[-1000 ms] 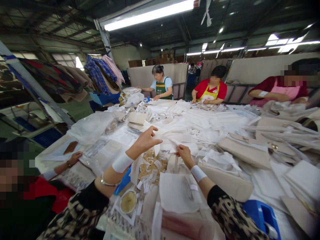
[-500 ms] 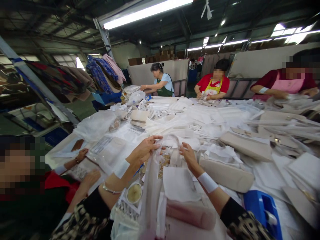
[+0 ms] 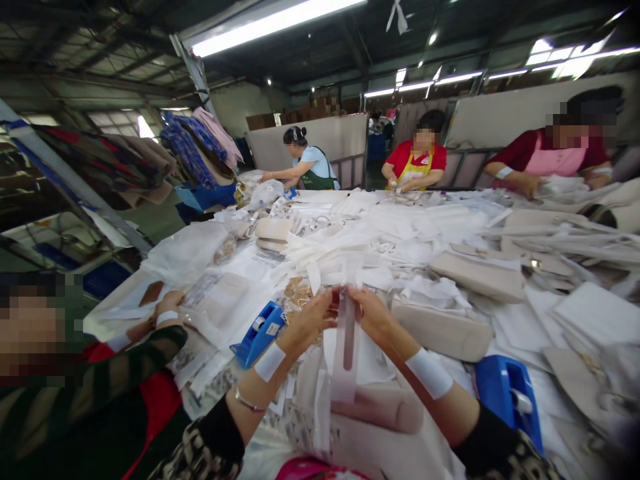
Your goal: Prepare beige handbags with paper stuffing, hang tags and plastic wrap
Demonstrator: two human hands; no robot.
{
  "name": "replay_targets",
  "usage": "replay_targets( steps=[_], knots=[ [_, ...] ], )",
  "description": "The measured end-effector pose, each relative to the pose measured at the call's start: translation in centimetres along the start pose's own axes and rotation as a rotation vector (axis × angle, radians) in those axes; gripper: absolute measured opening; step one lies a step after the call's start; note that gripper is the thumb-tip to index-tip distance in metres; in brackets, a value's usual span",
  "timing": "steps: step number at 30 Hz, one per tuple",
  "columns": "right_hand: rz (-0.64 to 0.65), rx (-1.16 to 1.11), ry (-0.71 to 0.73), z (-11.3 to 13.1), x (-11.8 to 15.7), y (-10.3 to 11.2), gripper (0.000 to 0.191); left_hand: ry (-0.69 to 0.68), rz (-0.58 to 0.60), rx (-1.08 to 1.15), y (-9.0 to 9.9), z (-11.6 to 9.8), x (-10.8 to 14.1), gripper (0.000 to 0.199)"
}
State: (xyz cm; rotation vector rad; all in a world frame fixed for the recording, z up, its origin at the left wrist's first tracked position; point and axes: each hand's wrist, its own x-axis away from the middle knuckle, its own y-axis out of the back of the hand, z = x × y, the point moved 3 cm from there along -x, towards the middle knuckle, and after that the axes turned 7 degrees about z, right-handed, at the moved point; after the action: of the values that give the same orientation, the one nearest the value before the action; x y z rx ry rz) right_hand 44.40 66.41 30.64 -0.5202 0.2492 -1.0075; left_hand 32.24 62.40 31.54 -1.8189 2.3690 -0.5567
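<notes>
- A factory workshop, seemingly for finishing or packing bags, under a high roof of dark metal trusses.
- A long white fluorescent tube lamp hangs over the work area, with more lit strips farther back.
- One broad white tabletop is shared by several people, heaped with beige flap bags, crumpled white wrapping sheets and clear plastic.
- Blue plastic tape dispensers stand among them.
- Workers opposite wear a dark green apron, a yellow apron and a pink apron.
- Brown cardboard boxes are stacked behind tall pale panels.
</notes>
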Motion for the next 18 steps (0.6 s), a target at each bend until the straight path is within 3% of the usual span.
replay_targets(
  steps=[4, 8, 13, 18],
  knots=[
    [0.044, 0.086, -0.02, 1.0, 0.2, -0.3, 0.039, 0.175, 0.166, -0.018, -1.3, 3.3, 2.7, 0.05],
    [0.081, 0.205, -0.072, 0.7, 1.1, -1.7, 0.045, 0.109, 0.202, 0.066, -1.9, 3.6, 3.6, 0.054],
    [0.223, 0.109, -0.274, -2.3, 3.4, -3.7, 0.059, 0.012, 0.082, 0.031, -1.4, 2.7, 4.8, 0.046],
    [0.236, -0.027, -0.225, -4.6, 5.7, -6.2, 0.047, 0.015, -0.073, -0.1, -0.8, 3.9, 8.8, 0.043]
  ],
)
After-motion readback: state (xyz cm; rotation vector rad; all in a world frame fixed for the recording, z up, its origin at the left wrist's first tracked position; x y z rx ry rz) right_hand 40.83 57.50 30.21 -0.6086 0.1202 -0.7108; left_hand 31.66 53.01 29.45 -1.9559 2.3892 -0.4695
